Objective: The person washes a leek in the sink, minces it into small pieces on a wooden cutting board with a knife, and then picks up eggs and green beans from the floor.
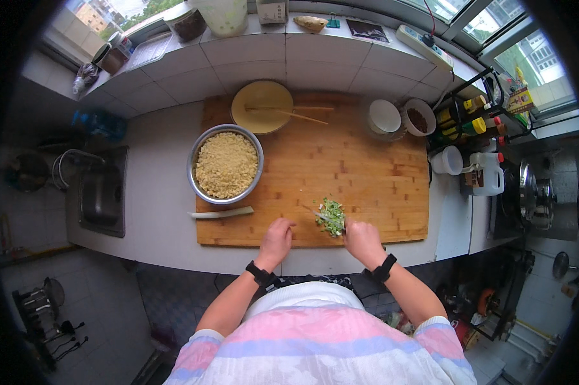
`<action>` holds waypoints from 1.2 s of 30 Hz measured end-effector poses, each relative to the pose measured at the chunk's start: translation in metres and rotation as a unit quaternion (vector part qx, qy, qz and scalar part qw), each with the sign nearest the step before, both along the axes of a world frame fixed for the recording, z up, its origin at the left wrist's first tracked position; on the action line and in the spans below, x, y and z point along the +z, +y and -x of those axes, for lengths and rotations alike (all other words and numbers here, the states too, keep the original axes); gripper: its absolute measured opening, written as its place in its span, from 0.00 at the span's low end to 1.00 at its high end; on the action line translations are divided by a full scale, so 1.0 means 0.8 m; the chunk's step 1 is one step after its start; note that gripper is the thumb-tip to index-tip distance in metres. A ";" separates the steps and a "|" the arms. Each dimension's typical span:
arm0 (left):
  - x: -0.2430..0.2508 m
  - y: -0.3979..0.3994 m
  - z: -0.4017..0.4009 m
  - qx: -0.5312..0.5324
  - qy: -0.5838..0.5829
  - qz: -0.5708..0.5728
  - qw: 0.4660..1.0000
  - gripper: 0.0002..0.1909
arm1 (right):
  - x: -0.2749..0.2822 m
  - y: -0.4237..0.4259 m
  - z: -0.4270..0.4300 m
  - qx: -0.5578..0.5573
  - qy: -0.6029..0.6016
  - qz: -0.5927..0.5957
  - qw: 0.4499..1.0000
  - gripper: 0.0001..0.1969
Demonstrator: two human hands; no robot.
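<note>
My right hand [363, 240] grips a knife [328, 219] by its handle, which my fingers mostly hide. The thin blade reaches leftward across a small heap of chopped green onion [333, 210] on a wooden cutting board [352, 163]. Near the board's front edge, my left hand [276, 241] hovers or rests with loosely bent fingers and nothing visible in it. A pale length of scallion or leek stalk [224, 212] lies at the board's left edge. Behind it stands a steel bowl [191, 179] full of yellow crumbly food [226, 165].
Chopsticks [313, 116] lie across a round container of pale yellow contents [258, 98] at the back. Two small containers, one whitish [384, 117] and one holding brown bits [417, 120], sit back right. A sink [102, 192] is left; bottles [472, 126] and a plastic jug [484, 173] stand right.
</note>
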State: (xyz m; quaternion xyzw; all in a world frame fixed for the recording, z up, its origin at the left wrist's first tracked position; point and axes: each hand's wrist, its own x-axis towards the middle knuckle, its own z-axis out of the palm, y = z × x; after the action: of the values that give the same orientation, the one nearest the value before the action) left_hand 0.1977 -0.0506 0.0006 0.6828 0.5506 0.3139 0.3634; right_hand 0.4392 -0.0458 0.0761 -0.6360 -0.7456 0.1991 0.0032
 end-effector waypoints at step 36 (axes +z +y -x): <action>-0.001 0.007 -0.011 0.007 0.019 0.013 1.000 0.06 | -0.066 0.027 -0.042 -0.052 -0.004 0.004 0.999 0.05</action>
State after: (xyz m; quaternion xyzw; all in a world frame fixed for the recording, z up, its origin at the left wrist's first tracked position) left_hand 0.2064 -0.0453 0.0002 0.6799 0.5665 0.2960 0.3595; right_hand 0.4725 -0.0243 0.0235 -0.6744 -0.7110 0.1991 0.0085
